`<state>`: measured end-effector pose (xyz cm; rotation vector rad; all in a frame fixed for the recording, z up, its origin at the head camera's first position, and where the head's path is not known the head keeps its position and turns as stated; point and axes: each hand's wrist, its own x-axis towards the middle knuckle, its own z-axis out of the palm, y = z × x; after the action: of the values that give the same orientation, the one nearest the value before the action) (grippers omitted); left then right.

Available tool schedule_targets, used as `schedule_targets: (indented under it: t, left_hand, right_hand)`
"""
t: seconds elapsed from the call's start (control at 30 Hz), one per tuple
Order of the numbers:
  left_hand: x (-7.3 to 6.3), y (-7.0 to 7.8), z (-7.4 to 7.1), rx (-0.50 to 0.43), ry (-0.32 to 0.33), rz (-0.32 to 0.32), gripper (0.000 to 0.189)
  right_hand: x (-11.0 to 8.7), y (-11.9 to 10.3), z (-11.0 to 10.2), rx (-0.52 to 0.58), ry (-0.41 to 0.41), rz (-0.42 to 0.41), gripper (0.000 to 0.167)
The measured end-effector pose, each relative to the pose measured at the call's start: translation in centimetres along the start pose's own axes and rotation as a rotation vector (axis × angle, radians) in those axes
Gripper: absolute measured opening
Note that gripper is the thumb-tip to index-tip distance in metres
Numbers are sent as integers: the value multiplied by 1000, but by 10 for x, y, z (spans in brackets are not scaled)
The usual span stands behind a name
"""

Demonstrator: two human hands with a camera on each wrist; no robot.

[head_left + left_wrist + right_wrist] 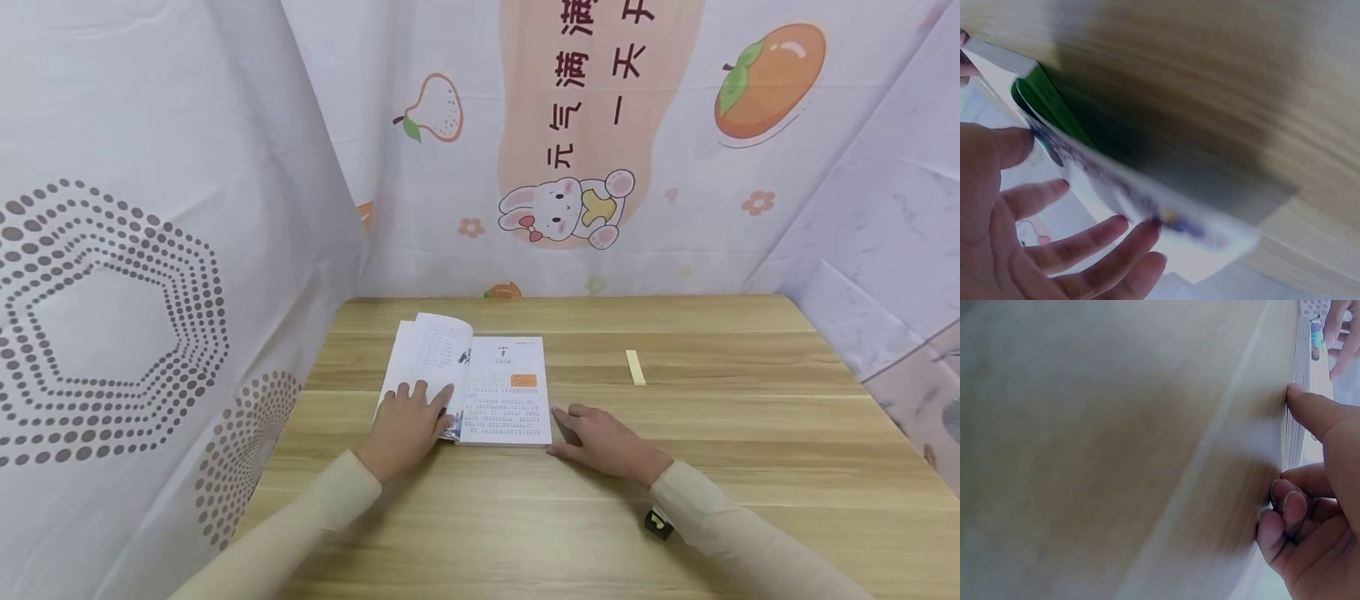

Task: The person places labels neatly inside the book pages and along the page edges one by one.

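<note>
An open book lies on the wooden table in the head view, its left leaves bowing up near the spine. My left hand rests spread on the lower left page, the thumb towards the spine. In the left wrist view that side of the book stands off the table over a shadow, with a green strip at the spine. At the book's right edge is my right hand. Its thumb and index finger touch the page edges, apart from each other; the other fingers curl loosely.
A pale yellow strip lies on the table to the right of the book. Beside the right sleeve is a small black object with a yellow mark. Printed cloths hang behind the table and at both sides.
</note>
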<state>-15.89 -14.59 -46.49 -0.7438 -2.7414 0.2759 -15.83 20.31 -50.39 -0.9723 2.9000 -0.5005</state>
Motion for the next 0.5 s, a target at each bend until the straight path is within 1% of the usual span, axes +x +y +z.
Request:
schedule_targets:
  t: [0.1, 0.17, 0.23, 0.33, 0.4, 0.43, 0.5]
  left_hand:
    - [5, -6, 6, -54, -29, 10, 55]
    - [9, -10, 9, -82, -20, 41, 58]
    - [14, -15, 13, -110, -16, 95, 62]
    - [22, -24, 18, -205, -36, 192, 67]
    - [28, -30, 20, -276, -97, 245, 72]
    - [30, -32, 19, -320, -129, 262, 73]
    - [36, -36, 19, -376, -192, 285, 73]
  right_hand:
    - [0, 0, 0, 3, -10, 14, 74]
    - [0, 0, 1, 4, -15, 19, 75]
    - [0, 0, 1, 4, -18, 22, 76]
    - [1, 0, 0, 0, -16, 20, 75]
    - [1, 0, 1, -1, -16, 20, 75]
    - [1, 0, 0, -3, -17, 19, 75]
    - [1, 1, -1, -4, -18, 20, 74]
